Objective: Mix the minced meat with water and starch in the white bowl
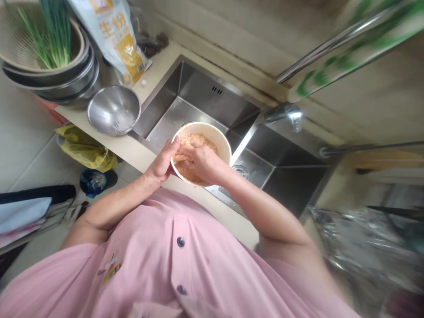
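Note:
A round cream-coloured bowl (225, 148) is over the near edge of the double sink, in front of my body. Inside lies a soft orange-pink mixture (208, 141) that looks like minced meat. My left hand (163, 160) grips the bowl's left rim, with the thumb at the inside edge and the fingers round the outer wall. My right hand (203, 162) reaches into the bowl from the right; its curled fingers are pressed into the mince, and the fingertips are partly hidden there.
A steel sink (198, 110) has two basins and a tap (291, 114). To the left stand a small metal bowl (114, 110), stacked bowls with green onions (59, 39), and a starch bag (115, 39). A yellow plastic bag (88, 148) hangs below the counter.

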`<state>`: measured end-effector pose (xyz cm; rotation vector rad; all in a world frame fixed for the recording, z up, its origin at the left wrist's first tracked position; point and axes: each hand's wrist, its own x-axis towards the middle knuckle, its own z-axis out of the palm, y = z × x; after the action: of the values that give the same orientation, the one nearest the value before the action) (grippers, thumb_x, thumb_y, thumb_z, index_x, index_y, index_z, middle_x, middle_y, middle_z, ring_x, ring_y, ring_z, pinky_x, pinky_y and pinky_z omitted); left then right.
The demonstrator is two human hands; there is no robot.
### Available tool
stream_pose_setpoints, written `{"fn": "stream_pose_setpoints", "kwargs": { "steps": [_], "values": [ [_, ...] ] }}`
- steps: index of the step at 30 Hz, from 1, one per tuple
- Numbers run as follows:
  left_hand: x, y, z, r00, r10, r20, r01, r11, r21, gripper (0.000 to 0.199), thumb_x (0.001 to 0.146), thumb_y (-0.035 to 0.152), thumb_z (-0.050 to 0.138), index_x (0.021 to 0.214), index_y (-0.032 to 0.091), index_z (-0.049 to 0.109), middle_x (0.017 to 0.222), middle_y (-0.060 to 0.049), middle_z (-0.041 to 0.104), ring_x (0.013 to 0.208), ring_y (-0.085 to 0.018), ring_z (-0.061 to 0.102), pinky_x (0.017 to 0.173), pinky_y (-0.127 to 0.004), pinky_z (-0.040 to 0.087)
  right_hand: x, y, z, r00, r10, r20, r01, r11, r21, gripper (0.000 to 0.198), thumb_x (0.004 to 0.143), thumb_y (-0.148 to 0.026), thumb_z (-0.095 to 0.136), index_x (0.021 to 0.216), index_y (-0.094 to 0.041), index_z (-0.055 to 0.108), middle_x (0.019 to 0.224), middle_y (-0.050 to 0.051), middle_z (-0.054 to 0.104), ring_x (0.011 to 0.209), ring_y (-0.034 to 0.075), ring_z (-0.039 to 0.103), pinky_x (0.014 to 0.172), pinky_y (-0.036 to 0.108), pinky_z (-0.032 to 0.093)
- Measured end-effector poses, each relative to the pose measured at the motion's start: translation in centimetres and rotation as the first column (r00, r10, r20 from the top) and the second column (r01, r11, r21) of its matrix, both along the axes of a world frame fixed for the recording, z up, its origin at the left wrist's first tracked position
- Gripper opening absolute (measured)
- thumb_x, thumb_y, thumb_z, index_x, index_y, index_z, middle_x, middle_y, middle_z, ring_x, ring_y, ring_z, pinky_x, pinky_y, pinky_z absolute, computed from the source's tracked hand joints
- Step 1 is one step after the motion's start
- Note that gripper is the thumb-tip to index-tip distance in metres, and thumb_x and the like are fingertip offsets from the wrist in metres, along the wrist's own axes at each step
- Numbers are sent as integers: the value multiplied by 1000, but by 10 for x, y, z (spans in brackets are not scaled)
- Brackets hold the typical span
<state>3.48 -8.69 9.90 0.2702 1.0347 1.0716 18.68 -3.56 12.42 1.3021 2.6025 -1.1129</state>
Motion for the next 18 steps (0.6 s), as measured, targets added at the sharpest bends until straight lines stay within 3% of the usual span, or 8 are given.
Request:
{"fn": "stream_pose_setpoints", "kwargs": {
  "steps": [3,6,12,15,18],
  "values": [
    [-2,-3,-6,999,-30,43,29,999,27,74,100,70,75,154,21,63,139,-13,79,144,-43,67,127,-56,51,19,9,-7,981,-126,-146,125,992,-13,25,88,-14,56,104,-18,75,88,6,74,81,24,68,82,35,55],
    [-4,-5,-9,996,-23,81,18,998,62,75,96,65,83,154,21,64,141,-13,78,144,-42,67,129,-55,48,36,10,-5,928,-231,-293,231,972,-32,18,88,-22,56,97,-21,71,90,6,75,85,26,67,85,37,56],
    [-3,-2,-14,989,-26,145,22,999,27,72,100,62,80,157,24,63,139,-11,80,143,-40,69,128,-53,49,31,2,9,929,-297,-222,294,955,-49,8,88,-24,56,81,-24,54,75,3,61,73,21,54,72,35,47],
    [-1,-1,-13,991,-15,136,13,1000,16,67,101,59,80,154,22,65,138,-11,80,144,-40,69,128,-52,49,27,0,11,946,-239,-218,248,969,13,8,92,-22,56,86,-24,53,78,2,57,73,20,50,72,36,46],
    [-1,-1,-12,995,-19,94,16,999,29,62,101,56,81,149,20,68,139,-13,79,146,-42,66,127,-52,50,37,-1,13,949,-35,-314,57,996,62,11,97,-22,56,105,-24,63,95,6,63,87,24,58,82,39,53]
  ]
}}
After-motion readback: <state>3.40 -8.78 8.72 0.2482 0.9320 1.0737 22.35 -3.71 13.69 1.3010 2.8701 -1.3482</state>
